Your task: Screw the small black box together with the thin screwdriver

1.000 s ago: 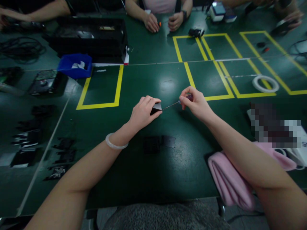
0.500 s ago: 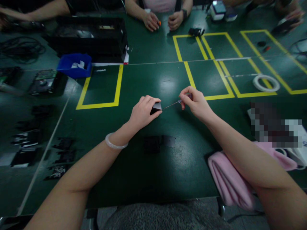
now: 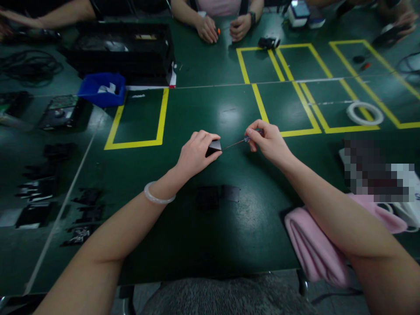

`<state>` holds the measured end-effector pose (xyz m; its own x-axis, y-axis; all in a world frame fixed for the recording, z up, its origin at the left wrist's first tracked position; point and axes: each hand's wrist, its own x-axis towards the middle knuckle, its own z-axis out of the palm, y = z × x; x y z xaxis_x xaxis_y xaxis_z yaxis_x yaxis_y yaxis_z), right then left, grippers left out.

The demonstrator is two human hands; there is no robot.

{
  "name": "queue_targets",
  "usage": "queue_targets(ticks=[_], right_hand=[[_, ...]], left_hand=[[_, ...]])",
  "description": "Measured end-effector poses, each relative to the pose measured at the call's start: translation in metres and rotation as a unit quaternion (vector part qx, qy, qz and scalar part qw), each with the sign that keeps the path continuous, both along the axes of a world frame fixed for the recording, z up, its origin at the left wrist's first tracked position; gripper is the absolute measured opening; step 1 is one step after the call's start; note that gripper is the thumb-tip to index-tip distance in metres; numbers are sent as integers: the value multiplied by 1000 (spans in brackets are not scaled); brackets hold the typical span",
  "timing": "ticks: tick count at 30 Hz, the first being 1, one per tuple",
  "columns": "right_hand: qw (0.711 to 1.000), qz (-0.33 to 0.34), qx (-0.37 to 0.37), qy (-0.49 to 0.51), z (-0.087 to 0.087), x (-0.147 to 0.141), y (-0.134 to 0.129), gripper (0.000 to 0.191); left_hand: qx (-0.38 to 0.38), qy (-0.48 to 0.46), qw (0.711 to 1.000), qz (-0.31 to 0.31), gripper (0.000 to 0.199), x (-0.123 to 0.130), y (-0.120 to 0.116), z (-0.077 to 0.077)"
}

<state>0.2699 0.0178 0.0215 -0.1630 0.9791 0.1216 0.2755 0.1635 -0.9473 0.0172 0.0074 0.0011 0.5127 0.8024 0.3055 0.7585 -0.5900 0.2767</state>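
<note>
Near the middle of the green table (image 3: 262,245), my left hand (image 3: 197,152) grips a small black part (image 3: 214,148) between thumb and fingers. A thin screwdriver (image 3: 235,143) is pinched in my right hand (image 3: 265,138), its handle mostly hidden by the fingers. The tip points left, at the right end of the black part; whether they touch is too small to tell. Two flat dark pieces lie side by side below my hands, a squarish black one (image 3: 207,197) and a thinner one (image 3: 231,193).
A blue bin (image 3: 103,90) stands at the left before a long black crate (image 3: 121,54). Black parts (image 3: 87,214) lie at the left. At the right are a white tape ring (image 3: 365,113) and a pink cloth (image 3: 316,245). A person's hands (image 3: 241,27) rest across the table.
My right hand and the screwdriver handle have shifted very slightly down. My left hand and the black part have stayed in place.
</note>
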Motion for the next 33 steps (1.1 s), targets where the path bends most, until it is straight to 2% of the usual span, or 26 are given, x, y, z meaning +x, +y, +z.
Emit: queue_targets(ticks=[3,7,11,15,19,22,33], right_hand=[[1000,2,1,12,1,-1,0,10],[999,9,18,29,1,-1,-1,14],[999,6,19,32,-1,-1,0,9],[1000,-8,21,6,-2,-1,0,20],[1000,13,24,11,-1,0,-1,9],[999,21,25,24,0,0,-1,12],[1000,4,-8,13,0,0,-1,13]], left_hand=[[6,-4,1000,-3,35,0,0,0],[8,-4,1000,-6,34,-1,0,0],[9,-4,1000,-7,35,-1,0,-1],[5,-2,1000,-3,34,0,0,0],[4,-2,1000,-4,34,0,0,0],[7,-3,1000,-3,34,-1,0,0],[2,-6,1000,-4,33,0,0,1]])
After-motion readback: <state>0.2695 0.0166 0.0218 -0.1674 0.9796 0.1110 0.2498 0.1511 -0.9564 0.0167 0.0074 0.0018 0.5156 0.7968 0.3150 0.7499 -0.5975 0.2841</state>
